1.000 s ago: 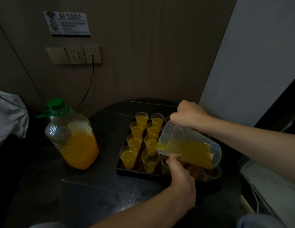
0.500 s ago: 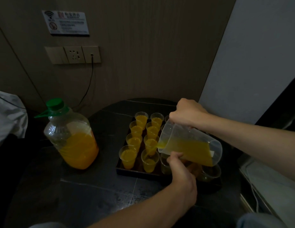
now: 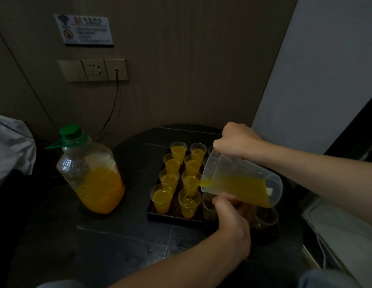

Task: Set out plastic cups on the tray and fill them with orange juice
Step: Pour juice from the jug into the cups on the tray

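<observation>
Orange juice (image 3: 241, 188), clear jug (image 3: 243, 169), green-capped bottle (image 3: 91, 173), black tray (image 3: 181, 220), dark table (image 3: 118, 246)

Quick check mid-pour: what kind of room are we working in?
Probably a hotel or guest room: a Wi-Fi and no-smoking notice on the panelled wall, a socket panel below it, and a small dark side table.

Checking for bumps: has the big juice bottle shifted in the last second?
No. The juice bottle stands equally far left of the tray, as before.
</observation>
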A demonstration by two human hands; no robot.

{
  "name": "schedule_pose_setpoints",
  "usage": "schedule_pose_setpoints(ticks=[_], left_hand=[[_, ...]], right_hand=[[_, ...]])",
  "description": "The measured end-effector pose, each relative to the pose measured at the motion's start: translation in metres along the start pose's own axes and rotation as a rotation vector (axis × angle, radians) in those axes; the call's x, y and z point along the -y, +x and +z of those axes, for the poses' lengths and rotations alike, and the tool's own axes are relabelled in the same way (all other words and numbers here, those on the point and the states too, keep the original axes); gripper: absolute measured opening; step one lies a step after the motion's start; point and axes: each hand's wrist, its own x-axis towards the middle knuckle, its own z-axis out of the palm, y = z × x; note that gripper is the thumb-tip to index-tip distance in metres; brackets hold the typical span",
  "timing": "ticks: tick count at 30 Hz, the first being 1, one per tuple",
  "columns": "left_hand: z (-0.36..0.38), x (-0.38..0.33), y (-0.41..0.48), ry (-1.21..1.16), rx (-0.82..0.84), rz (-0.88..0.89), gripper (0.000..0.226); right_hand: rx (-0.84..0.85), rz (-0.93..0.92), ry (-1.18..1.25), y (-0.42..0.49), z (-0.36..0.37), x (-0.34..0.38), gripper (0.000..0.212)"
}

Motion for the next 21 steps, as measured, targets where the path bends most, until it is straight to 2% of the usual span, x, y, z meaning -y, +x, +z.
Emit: schedule_pose_setpoints(ticks=[4,18,21], left_hand=[[0.0041,-0.0009,-0.0003,-0.007,0.006,-0.001,0.038],[0.0031,-0.0003,-0.0007,-0.013,-0.002,0.003,0.047],[0.0023,0.0002,-0.0012,-0.011,-0.001,0.006,0.041]], right_hand=[[-0.017,-0.008,-0.011,-0.0009,-0.0035,0.0014,0.025],[-0.022,-0.019,-0.033,-0.0031,-0.0045,0.0055,0.026],[-0.023,-0.017,-0.035,-0.003,-0.0043,0.0053,0.026]])
